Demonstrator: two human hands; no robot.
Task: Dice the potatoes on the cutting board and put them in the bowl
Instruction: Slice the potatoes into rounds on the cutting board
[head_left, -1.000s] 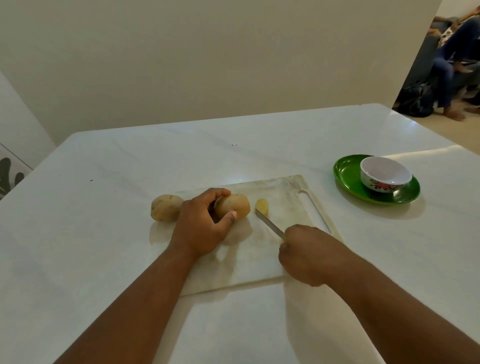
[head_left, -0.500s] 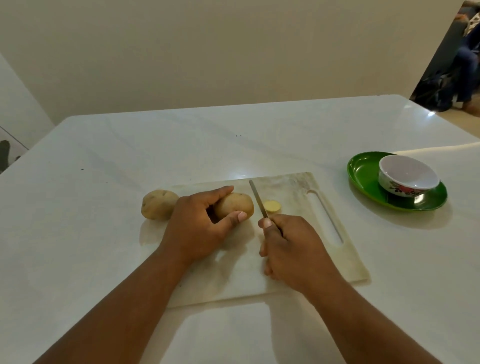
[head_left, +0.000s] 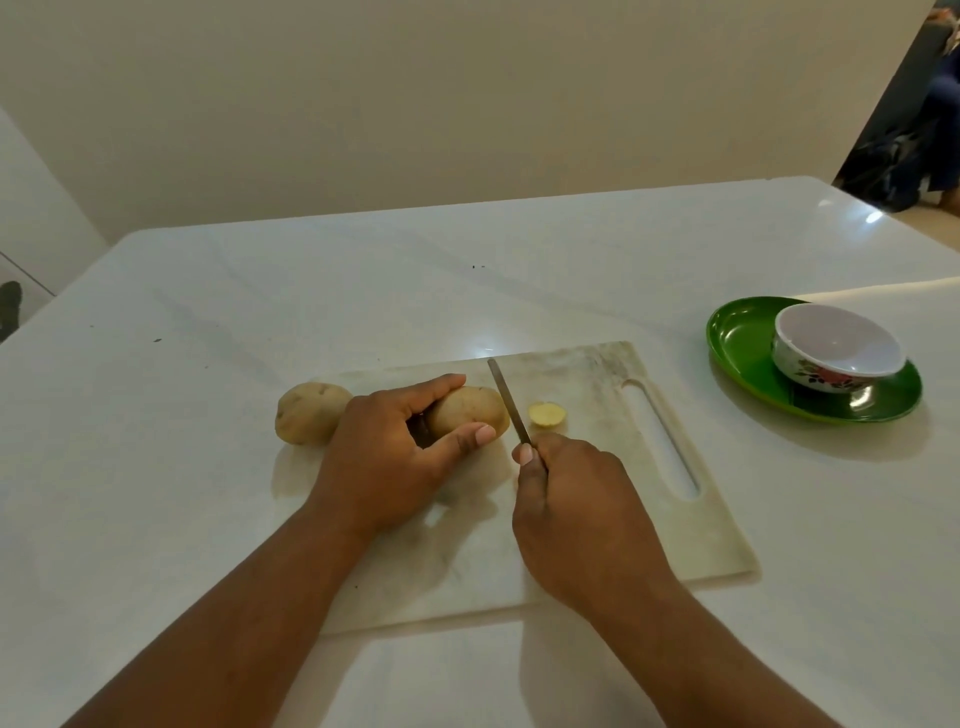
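Observation:
A white cutting board (head_left: 597, 499) lies on the table in front of me. My left hand (head_left: 384, 457) grips a brown potato (head_left: 467, 410) lying on the board, thumb on its near side and fingers over the top. My right hand (head_left: 571, 514) holds a knife (head_left: 509, 402) whose blade stands against the potato's right end. A small cut-off end piece (head_left: 546, 414) lies just right of the blade. A second whole potato (head_left: 309, 413) rests at the board's left edge. The white flowered bowl (head_left: 836, 348) is empty, far right.
The bowl stands on a green plate (head_left: 748, 343) at the right of the white table (head_left: 208, 364). A wall runs behind the table's far edge. Seated people's legs and a dark bag (head_left: 883, 166) show at the upper right, beyond the table.
My right hand swung the knife from a slant near the cut piece to upright against the potato's right end. The view shifted left. My left hand kept its grip.

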